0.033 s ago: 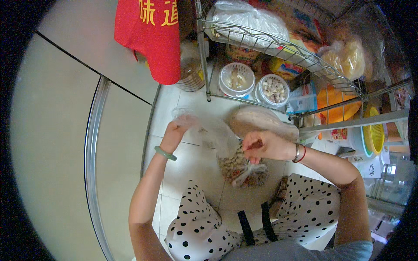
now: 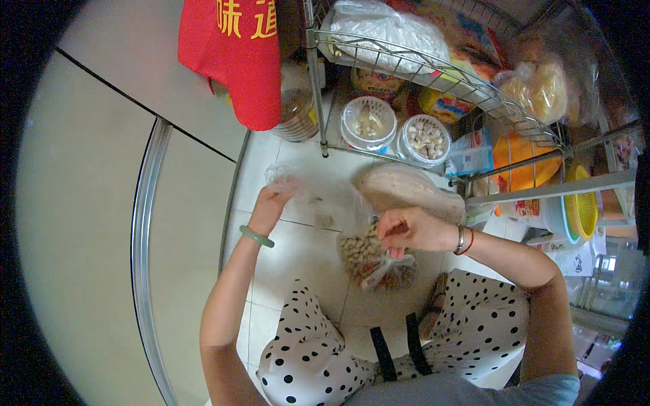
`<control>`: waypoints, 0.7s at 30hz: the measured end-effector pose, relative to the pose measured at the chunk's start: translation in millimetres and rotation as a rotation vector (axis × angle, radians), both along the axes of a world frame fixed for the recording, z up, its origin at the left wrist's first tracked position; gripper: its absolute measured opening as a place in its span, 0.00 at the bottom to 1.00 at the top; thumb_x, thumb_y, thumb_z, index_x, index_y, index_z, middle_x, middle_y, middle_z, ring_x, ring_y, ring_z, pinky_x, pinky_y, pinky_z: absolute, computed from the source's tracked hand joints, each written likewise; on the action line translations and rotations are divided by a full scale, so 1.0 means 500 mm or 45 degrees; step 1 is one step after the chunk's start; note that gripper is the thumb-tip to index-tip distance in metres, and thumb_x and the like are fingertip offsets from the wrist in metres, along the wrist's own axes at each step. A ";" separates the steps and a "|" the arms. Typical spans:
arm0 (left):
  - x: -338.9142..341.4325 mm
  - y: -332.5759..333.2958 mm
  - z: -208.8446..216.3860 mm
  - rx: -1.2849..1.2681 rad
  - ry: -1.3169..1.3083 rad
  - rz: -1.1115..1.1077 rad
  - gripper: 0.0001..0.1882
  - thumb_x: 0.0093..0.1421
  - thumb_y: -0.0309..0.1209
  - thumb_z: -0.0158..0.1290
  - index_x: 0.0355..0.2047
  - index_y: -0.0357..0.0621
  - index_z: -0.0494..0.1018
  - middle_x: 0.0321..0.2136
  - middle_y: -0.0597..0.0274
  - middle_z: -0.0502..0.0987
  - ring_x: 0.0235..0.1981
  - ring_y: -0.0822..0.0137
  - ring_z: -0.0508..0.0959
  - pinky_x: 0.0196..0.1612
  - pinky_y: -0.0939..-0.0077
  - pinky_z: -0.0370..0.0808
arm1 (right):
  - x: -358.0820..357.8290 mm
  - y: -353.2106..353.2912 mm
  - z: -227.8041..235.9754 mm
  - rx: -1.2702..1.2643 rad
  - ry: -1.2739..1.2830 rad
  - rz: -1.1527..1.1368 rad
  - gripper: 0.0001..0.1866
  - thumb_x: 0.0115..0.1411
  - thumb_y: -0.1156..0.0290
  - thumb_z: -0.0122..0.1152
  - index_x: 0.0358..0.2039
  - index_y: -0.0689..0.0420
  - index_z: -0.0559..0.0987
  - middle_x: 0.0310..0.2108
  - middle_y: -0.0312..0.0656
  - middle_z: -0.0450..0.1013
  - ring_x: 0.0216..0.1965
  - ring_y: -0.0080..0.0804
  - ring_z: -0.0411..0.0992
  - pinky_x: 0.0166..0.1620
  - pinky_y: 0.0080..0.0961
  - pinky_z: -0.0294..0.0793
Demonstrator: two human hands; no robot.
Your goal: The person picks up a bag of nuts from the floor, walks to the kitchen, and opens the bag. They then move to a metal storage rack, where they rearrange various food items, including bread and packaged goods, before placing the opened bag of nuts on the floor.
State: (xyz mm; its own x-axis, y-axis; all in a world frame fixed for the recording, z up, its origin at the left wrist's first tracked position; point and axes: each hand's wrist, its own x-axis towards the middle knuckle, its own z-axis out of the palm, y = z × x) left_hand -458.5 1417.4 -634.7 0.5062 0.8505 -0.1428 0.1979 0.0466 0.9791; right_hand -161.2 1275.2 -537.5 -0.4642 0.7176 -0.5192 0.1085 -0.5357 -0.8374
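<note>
Here we are, low over the tiled floor (image 2: 271,274), and our left hand (image 2: 272,201) has its fingers closed on the bunched end of a clear plastic sheet or bag (image 2: 332,201). That thin plastic runs lengthwise from left to right, its gathered end pointing left, its other end reaching toward the bag of brown pieces (image 2: 359,256); whether the two are one, we cannot tell. And there's our right hand (image 2: 421,228), fingers curled in, tips pinched at the plastic of that bag, which sits on the floor in the middle, between our knees and the rack. Its long axis slants from far left to near right. Just beyond, a pale bulky bundle (image 2: 406,191) lies crosswise, and farther still, two white baskets (image 2: 367,128) stand by the wire rack (image 2: 318,88).
</note>
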 end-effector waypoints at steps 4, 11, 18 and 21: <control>0.017 0.013 0.023 -0.008 0.024 0.023 0.13 0.61 0.26 0.52 0.46 0.35 0.75 0.46 0.61 0.77 0.48 0.70 0.74 0.54 0.75 0.68 | 0.019 -0.026 -0.027 -0.292 0.179 -0.203 0.10 0.62 0.72 0.57 0.43 0.60 0.74 0.33 0.41 0.76 0.32 0.28 0.77 0.36 0.24 0.79; 0.026 0.016 0.020 0.018 -0.004 0.034 0.16 0.59 0.21 0.52 0.49 0.35 0.71 0.46 0.58 0.76 0.48 0.69 0.74 0.53 0.75 0.69 | 0.038 -0.010 -0.010 -0.366 0.408 -0.347 0.12 0.63 0.71 0.56 0.46 0.61 0.74 0.37 0.47 0.76 0.36 0.34 0.77 0.42 0.28 0.79; 0.026 0.008 0.035 0.043 0.008 0.047 0.21 0.57 0.19 0.54 0.52 0.36 0.68 0.48 0.60 0.75 0.50 0.69 0.73 0.54 0.75 0.69 | 0.062 -0.015 -0.008 -0.348 0.390 -0.363 0.13 0.62 0.71 0.57 0.46 0.62 0.74 0.39 0.48 0.76 0.37 0.35 0.78 0.43 0.29 0.79; 0.024 0.002 0.047 0.124 -0.008 0.013 0.28 0.55 0.19 0.56 0.57 0.39 0.64 0.52 0.59 0.72 0.53 0.67 0.71 0.56 0.73 0.67 | 0.073 -0.017 -0.011 -0.336 0.365 -0.372 0.13 0.62 0.71 0.57 0.45 0.62 0.74 0.39 0.49 0.76 0.37 0.35 0.78 0.43 0.29 0.79</control>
